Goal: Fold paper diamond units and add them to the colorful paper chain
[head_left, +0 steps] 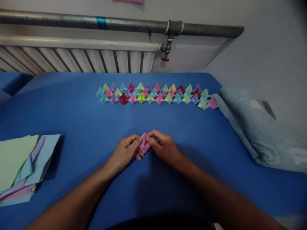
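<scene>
A small folded pink paper boat is held between my two hands, above the blue surface. My left hand pinches its left side between thumb and fingers. On the right side, my right hand grips it the same way, thumb in front and fingers curled behind. The boat shows a pointed peak in the middle. Beyond my hands, several folded paper boats in green, blue, purple, pink, red and yellow stand packed in long rows.
A stack of coloured paper sheets lies at the left. Along the right edge rests a folded grey-blue blanket, close to the rows' end. Behind the blue surface are a white radiator, a metal pipe and a red valve.
</scene>
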`<state>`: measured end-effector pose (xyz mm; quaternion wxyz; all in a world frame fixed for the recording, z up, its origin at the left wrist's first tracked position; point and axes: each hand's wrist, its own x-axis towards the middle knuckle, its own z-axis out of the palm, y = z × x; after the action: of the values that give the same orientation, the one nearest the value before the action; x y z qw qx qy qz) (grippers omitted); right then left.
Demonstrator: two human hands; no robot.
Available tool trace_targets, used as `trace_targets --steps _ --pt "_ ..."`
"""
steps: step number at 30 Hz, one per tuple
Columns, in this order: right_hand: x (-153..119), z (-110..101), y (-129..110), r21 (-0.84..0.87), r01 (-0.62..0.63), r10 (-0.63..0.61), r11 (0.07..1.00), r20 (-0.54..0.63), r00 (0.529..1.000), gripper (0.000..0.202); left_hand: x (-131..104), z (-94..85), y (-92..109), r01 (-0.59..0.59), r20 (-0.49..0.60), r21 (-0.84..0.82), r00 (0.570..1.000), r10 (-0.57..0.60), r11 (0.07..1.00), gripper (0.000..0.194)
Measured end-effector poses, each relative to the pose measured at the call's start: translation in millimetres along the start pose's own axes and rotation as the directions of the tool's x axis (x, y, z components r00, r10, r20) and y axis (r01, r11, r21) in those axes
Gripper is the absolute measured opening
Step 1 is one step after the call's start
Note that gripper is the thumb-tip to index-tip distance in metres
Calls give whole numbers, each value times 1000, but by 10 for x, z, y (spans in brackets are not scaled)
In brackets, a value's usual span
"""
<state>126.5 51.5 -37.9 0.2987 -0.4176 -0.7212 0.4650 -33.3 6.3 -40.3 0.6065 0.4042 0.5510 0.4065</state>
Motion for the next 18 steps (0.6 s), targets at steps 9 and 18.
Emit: trace_targets --steps 9,18 --pt "3 -10 36 60 -41 41 997 13 999 20 -8 5 24 51 8 -38 999 -51 998 32" --pt "3 -33 19 30 39 -39 999 -1 999 17 -28 5 60 -37 35 -51 999 38 998 21"
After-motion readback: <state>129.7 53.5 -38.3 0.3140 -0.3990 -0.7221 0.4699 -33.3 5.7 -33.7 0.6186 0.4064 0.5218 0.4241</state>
